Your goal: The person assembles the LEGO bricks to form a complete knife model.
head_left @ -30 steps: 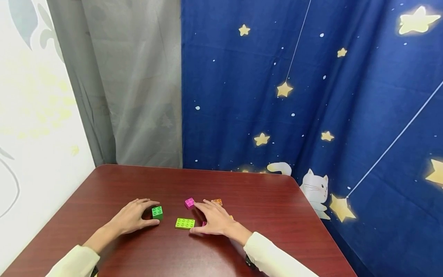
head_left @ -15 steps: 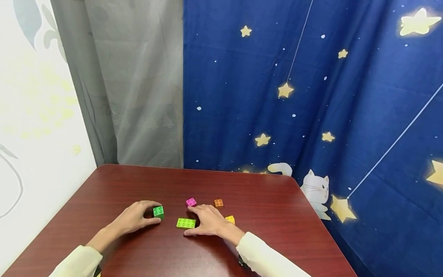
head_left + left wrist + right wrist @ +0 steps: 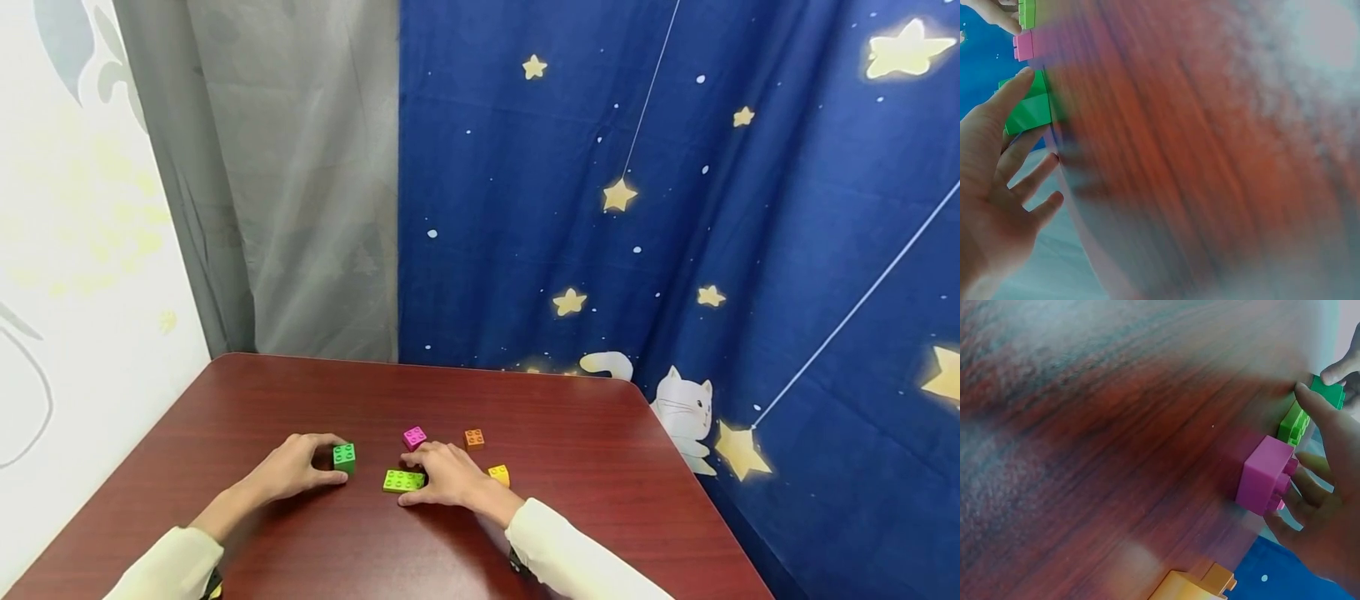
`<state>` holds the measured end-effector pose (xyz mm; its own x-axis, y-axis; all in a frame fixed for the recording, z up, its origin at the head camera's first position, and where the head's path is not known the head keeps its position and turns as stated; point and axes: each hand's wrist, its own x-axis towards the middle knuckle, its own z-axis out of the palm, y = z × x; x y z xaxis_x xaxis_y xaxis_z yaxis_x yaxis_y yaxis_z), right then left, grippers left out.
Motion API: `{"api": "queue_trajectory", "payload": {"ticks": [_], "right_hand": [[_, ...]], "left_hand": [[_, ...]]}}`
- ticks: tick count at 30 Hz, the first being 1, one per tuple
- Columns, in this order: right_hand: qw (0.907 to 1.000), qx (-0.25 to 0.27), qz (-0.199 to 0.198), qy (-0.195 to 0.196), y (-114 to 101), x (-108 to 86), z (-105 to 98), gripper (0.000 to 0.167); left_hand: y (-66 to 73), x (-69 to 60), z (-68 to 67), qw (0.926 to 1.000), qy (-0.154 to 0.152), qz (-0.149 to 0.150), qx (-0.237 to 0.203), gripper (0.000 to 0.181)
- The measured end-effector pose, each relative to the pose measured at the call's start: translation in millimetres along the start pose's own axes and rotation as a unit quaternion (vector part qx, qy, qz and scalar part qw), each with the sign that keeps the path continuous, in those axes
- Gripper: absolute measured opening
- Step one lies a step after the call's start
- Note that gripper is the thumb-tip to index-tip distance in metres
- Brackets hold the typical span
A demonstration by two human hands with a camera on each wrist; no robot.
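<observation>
My left hand [image 3: 288, 471] pinches a green toy building brick [image 3: 344, 458] between thumb and index finger; in the left wrist view the digits lie against the brick [image 3: 1029, 109] while other fingers spread. My right hand [image 3: 448, 479] is over a flat lime-green brick [image 3: 401, 481], thumb at its near side and fingers beyond it, with a small gap at the far side. In the right wrist view, a pink brick [image 3: 1265, 475] sits beneath the right hand's fingers; the head view hides it.
A pink brick [image 3: 415, 437] and an orange brick [image 3: 474, 439] stand behind the right hand, a yellow brick [image 3: 499, 475] beside its wrist. All sit on the dark red wooden table [image 3: 300, 392]. Curtains [image 3: 525, 208] hang beyond the far edge.
The right hand has moved left and nearer the lime-green brick, uncovering the orange and yellow bricks. Its thumb and fingers have drawn closer together. The left hand has closed slightly around the green brick.
</observation>
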<state>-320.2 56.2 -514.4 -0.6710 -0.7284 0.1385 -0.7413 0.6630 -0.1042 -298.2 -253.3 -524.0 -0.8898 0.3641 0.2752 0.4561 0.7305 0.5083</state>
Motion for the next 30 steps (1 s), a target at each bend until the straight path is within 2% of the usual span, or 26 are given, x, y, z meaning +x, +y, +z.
{"api": "queue_trajectory", "payload": {"ticks": [7, 13, 18, 30], "right_hand": [[0.9989, 0.045, 0.01, -0.004, 1, -1.1, 2, 0.054], [0.9976, 0.069, 0.005, 0.005, 1, 1.5, 2, 0.043], [0.9963, 0.085, 0.007, 0.002, 2, 2.2, 1, 0.039], [0.9951, 0.097, -0.005, 0.023, 15, 5.4, -15, 0.037]], "left_hand": [[-0.3, -1.1, 2.4, 0.9997, -0.005, -0.008, -0.024, 0.043], [-0.7, 2.3, 1.7, 0.9989, -0.01, -0.002, -0.047, 0.045], [2.6, 4.5, 1.8, 0.9971, -0.012, 0.001, -0.075, 0.041], [8.1, 13.6, 7.3, 0.9974, -0.019, 0.005, -0.069, 0.038]]}}
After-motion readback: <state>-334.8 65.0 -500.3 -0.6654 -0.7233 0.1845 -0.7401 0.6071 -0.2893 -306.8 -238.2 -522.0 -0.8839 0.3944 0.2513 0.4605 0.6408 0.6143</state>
